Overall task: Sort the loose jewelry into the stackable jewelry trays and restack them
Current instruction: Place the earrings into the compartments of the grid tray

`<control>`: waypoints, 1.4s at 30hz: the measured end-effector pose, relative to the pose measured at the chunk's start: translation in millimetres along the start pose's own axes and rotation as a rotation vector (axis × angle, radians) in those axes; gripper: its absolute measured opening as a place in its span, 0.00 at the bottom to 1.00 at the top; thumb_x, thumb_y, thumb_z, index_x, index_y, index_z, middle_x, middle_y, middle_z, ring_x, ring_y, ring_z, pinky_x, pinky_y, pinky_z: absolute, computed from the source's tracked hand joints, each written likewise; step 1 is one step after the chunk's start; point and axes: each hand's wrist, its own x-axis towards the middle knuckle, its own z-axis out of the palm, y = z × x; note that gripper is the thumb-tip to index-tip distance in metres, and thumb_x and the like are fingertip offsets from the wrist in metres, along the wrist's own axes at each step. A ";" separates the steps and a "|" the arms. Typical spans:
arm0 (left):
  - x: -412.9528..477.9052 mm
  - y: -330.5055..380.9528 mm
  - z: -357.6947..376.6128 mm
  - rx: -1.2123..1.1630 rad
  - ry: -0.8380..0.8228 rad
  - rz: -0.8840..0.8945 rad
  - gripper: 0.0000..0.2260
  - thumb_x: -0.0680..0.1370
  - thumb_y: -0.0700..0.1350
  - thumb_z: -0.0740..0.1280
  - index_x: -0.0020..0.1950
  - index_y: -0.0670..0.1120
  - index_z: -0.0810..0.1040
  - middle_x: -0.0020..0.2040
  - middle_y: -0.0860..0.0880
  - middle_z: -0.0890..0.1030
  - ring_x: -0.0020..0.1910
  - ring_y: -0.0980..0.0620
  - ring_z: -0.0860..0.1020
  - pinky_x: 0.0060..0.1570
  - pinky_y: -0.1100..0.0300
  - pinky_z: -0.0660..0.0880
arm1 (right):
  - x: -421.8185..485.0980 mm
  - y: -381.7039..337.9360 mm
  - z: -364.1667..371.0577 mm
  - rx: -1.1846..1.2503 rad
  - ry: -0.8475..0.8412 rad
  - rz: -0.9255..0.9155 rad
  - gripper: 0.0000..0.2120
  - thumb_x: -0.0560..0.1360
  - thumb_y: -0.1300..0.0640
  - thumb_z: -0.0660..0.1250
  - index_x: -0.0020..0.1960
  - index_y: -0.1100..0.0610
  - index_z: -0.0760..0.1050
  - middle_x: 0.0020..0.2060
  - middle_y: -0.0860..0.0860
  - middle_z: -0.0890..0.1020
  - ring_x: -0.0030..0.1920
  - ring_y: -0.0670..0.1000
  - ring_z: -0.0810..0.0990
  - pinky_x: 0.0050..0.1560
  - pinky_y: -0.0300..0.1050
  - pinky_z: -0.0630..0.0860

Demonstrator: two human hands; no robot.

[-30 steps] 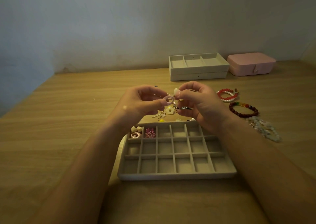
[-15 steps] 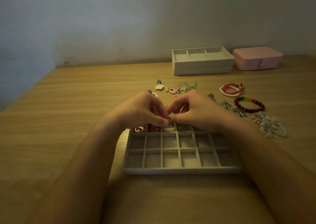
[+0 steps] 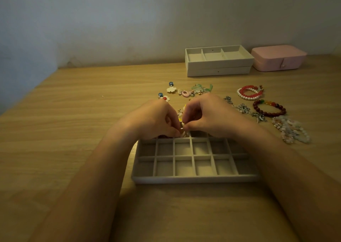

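I see the left hand (image 3: 155,120) and right hand (image 3: 209,116) pinching one pale piece (image 3: 182,128). Both sit above the tray's (image 3: 193,180) far row.

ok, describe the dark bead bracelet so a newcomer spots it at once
From the pink case at the far right of the table, come toward the camera past the red-and-pearl bracelets. The next loop, right of the silver chain, is the dark bracelet. Only it has maroon beads with a short run of green, yellow and orange ones.
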 end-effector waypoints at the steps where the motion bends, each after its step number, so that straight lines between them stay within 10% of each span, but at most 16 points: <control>1: 0.1 0.2 0.0 0.021 -0.009 0.005 0.04 0.74 0.50 0.76 0.47 0.55 0.87 0.40 0.56 0.83 0.40 0.57 0.77 0.40 0.59 0.76 | 0.2 -0.1 0.2 -0.008 -0.002 -0.005 0.05 0.71 0.58 0.79 0.43 0.50 0.84 0.38 0.45 0.85 0.41 0.42 0.83 0.47 0.44 0.83; 18: -2.9 1.7 -3.3 0.017 -0.139 0.029 0.11 0.77 0.45 0.69 0.55 0.57 0.86 0.32 0.63 0.81 0.33 0.62 0.74 0.38 0.63 0.71 | 1.0 -0.6 3.0 -0.098 -0.012 -0.057 0.04 0.74 0.57 0.75 0.46 0.48 0.86 0.38 0.40 0.84 0.40 0.35 0.79 0.38 0.26 0.73; 28: -3.0 2.9 -3.9 -0.025 -0.172 0.019 0.11 0.78 0.42 0.68 0.56 0.52 0.87 0.31 0.58 0.80 0.30 0.62 0.71 0.38 0.62 0.70 | 1.8 -4.2 9.3 -0.051 0.089 0.025 0.10 0.69 0.58 0.80 0.49 0.52 0.85 0.39 0.45 0.84 0.40 0.41 0.83 0.42 0.36 0.81; 42: -3.4 2.5 -6.7 -0.028 -0.192 0.008 0.11 0.79 0.43 0.67 0.57 0.54 0.86 0.27 0.63 0.77 0.29 0.65 0.72 0.33 0.69 0.67 | 0.4 -6.5 1.8 -0.226 -0.079 -0.043 0.11 0.77 0.57 0.70 0.53 0.43 0.85 0.37 0.36 0.73 0.40 0.36 0.71 0.41 0.37 0.67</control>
